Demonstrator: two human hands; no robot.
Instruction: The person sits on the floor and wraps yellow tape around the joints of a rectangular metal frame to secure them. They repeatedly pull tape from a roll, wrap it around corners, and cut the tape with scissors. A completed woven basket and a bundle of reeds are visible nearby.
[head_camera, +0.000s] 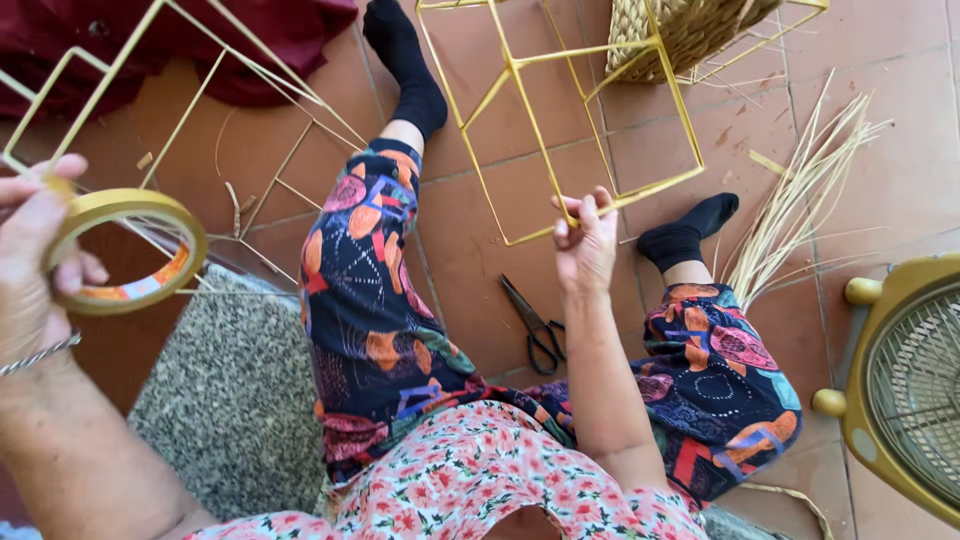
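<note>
Two hands busy: left hand (35, 255) grips tape roll (128, 250) at near left; right hand (585, 240) pinches yellow frame (560, 115) w/ fingertips. Best keep frame steady, tape taut. Scissors (535, 325) on floor nearby.

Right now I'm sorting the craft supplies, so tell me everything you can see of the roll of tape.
The roll of tape is a wide, thin ring, yellowish on its outer face, with an inner core that shows orange and pale printing. It looks like clear or amber adhesive tape, fairly used down. The left hand holds it up off the floor, tilted, thumb on its rim. Behind it lies a yellow wire frame.
</note>
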